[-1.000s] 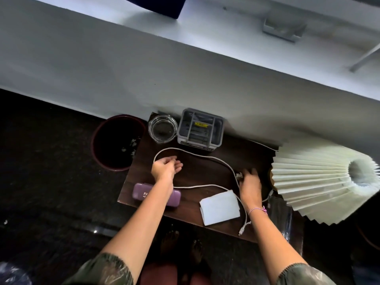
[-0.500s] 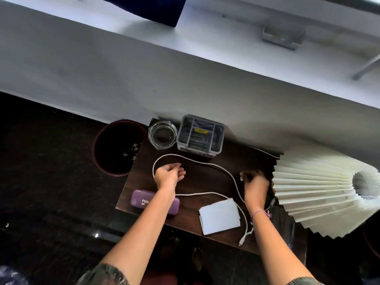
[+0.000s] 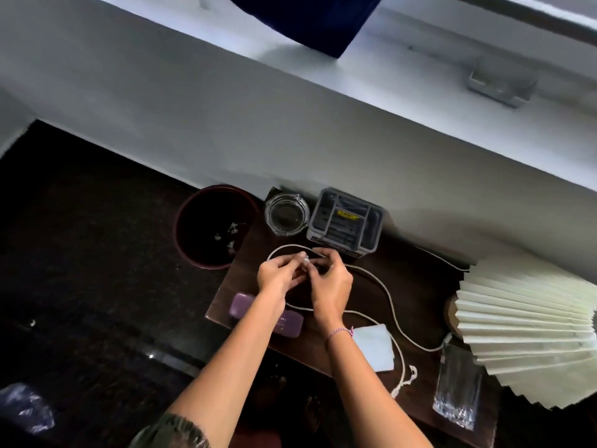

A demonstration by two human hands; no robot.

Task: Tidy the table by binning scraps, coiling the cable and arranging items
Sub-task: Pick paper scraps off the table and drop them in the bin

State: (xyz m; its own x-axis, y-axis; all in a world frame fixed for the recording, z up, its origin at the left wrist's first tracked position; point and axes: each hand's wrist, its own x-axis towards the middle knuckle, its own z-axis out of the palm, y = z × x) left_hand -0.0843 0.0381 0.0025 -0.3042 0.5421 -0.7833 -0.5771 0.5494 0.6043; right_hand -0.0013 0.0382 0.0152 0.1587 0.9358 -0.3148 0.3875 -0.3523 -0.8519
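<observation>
My left hand [image 3: 278, 277] and my right hand [image 3: 330, 281] meet over the left part of the dark wooden table [image 3: 423, 279]. Their fingertips pinch a small white scrap [image 3: 306, 261] between them. A white cable [image 3: 388, 294] loops across the table, passes under both hands and ends in a plug near the front edge. A dark red bin [image 3: 182, 221] stands on the floor just left of the table, with a few white scraps [image 3: 231, 235] inside.
A glass ashtray [image 3: 287, 215] and a grey organiser [image 3: 345, 222] stand at the back by the wall. A purple case [image 3: 243, 306] and a white square pad [image 3: 375, 346] lie near the front. A pleated lamp shade [image 3: 529, 334] and a glass tumbler [image 3: 457, 391] fill the right end.
My right hand left the spot beside the lamp and moved left to join my left hand, which lifted slightly. The two hands now pinch the scrap together.
</observation>
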